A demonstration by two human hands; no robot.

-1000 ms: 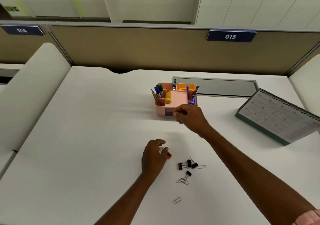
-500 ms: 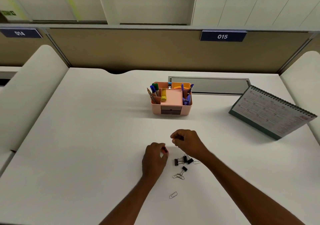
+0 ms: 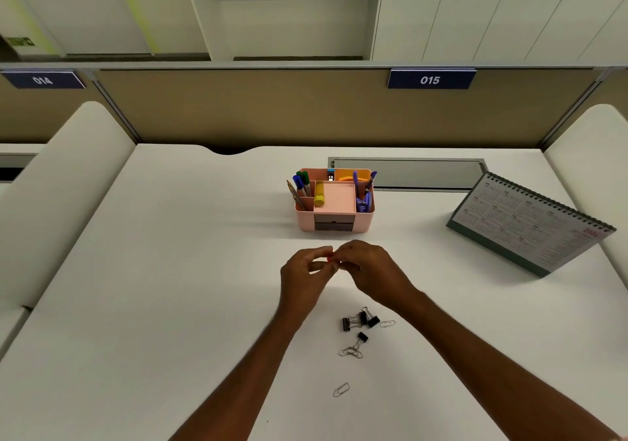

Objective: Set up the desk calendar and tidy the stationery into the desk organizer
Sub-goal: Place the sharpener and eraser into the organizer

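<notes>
A pink desk organizer [image 3: 365, 219] stands mid-desk with pens, a yellow glue stick [image 3: 319, 196] and other stationery in its compartments. The desk calendar [image 3: 530, 224] stands upright at the right. In front of the organizer my left hand [image 3: 304, 279] and my right hand [image 3: 372, 272] meet above the desk, fingertips together on a small red item [image 3: 330, 259], mostly hidden between them. Several black binder clips [image 3: 358, 321] and silver paper clips [image 3: 351, 352] lie on the desk just below my hands, with one paper clip [image 3: 341, 389] nearer me.
A grey cable hatch [image 3: 407, 173] sits in the desk behind the organizer. A tan partition [image 3: 272, 107] with the plate 015 closes the back. Padded white dividers [image 3: 51, 196] flank the desk on both sides.
My right hand left the organizer and came back toward me. My left hand lifted the small red item off the desk, and both hands now meet on it.
</notes>
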